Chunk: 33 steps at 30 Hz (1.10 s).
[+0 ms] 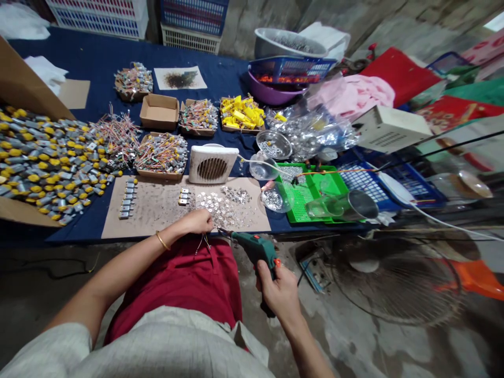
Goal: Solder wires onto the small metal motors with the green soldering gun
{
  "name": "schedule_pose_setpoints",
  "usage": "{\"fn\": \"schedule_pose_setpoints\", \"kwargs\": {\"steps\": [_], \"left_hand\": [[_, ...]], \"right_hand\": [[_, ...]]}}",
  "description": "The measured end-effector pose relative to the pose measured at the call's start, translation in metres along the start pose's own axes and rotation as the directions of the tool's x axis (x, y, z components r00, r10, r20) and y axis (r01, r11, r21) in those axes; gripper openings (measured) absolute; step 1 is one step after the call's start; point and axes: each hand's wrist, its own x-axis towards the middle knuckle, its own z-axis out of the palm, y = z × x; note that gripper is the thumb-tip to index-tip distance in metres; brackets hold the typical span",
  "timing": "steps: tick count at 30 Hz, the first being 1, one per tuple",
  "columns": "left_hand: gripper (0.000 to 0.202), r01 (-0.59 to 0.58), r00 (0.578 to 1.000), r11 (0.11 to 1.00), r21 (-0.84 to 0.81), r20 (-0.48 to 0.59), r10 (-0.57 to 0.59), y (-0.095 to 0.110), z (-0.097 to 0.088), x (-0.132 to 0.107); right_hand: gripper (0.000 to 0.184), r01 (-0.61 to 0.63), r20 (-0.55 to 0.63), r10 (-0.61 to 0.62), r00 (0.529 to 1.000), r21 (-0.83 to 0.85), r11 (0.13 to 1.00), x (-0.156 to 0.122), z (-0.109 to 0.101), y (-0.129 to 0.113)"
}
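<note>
At the worktop's (pixel 94 63) near edge, the left hand (pixel 197 221) pinches a small wired part (pixel 202 243), leads dangling clear, while the right hand (pixel 279 291) grips a green soldering gun (pixel 255 247), its tip aimed there.

I see a teal soldering gun (pixel 255 247) with orange trigger; navy tablecloth (pixel 98 58); green tray (pixel 311 191); yellow-capped grey motors (pixel 47 157).

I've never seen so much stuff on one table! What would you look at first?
The big heap of little motors with yellow ends, spilling across the left of the table. Next, the green tool gripped in the right hand near its front edge, while the left hand pinches thin wires.
</note>
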Motion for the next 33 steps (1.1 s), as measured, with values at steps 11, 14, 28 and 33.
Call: {"fn": "schedule_pose_setpoints", "kwargs": {"steps": [11,14,28,33], "left_hand": [[0.014,0.007,1.000,0.997,0.076,-0.026,-0.005,0.007,0.004,0.002],[0.013,0.017,0.998,0.995,0.096,-0.064,-0.011,0.005,0.008,0.003],[0.014,0.037,0.999,0.998,0.059,-0.020,-0.036,0.003,0.009,0.003],[0.014,0.032,0.998,0.998,-0.058,0.051,-0.029,0.001,0.005,-0.001]], "right_hand": [[0.027,0.209,0.029,-0.212,0.977,0.073,0.975,0.005,-0.003,-0.011],[0.025,0.192,0.068,-0.198,0.978,0.090,0.977,0.004,-0.002,-0.010],[0.054,-0.116,-0.060,0.122,0.991,0.096,0.989,-0.006,-0.031,-0.002],[0.057,-0.243,-0.057,0.256,0.965,0.173,0.955,-0.013,-0.027,0.005]]}}
